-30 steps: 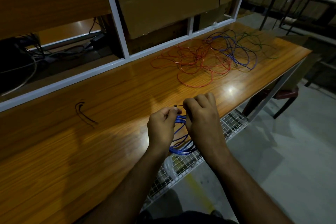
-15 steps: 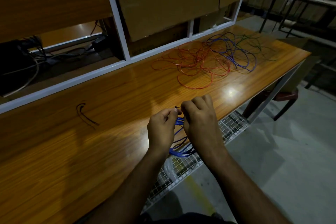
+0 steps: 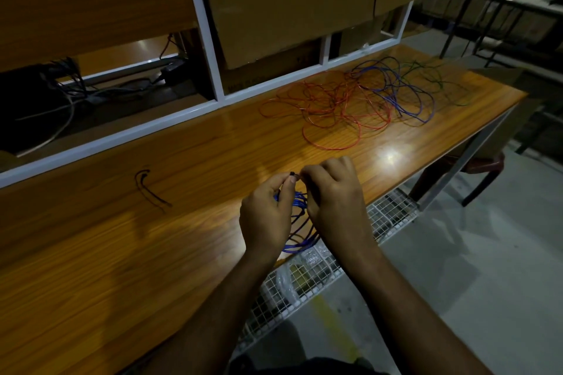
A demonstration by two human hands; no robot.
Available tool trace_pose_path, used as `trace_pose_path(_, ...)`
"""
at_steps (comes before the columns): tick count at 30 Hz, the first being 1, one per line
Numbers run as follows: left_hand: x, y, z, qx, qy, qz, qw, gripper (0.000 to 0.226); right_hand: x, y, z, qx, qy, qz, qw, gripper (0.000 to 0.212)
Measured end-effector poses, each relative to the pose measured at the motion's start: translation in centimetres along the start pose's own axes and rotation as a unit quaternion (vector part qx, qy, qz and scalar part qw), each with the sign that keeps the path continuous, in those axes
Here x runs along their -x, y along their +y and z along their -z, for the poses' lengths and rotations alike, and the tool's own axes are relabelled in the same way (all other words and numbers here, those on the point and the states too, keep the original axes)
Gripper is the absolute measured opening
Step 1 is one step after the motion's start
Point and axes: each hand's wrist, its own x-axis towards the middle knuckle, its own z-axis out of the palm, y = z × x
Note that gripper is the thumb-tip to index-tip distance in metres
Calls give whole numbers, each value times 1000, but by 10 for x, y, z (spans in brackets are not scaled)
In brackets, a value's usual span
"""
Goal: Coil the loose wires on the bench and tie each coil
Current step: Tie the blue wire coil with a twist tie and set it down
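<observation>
My hands have closed together, left hand point(image 3: 268, 216) and right hand point(image 3: 333, 201) fingertips now meeting above the blue coil point(image 3: 300, 222).

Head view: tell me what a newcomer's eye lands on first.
Two bare hands, left hand and right hand, meet at the near edge of the glossy orange wooden bench, pinching a coil of thin blue wire. Behind them sprawls a loose tangle of red wire, with loose blue wire to its right.
</observation>
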Motion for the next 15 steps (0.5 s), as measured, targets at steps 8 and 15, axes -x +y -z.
trace_pose_path(8,3,-2,-1,2,16,8,1000,39,0,-9,-3,77,-7,60,995,6)
trace_pose_path(15,11,1,3,-30,20,-31,999,44,1,-7,-7,44,10,54,998,7)
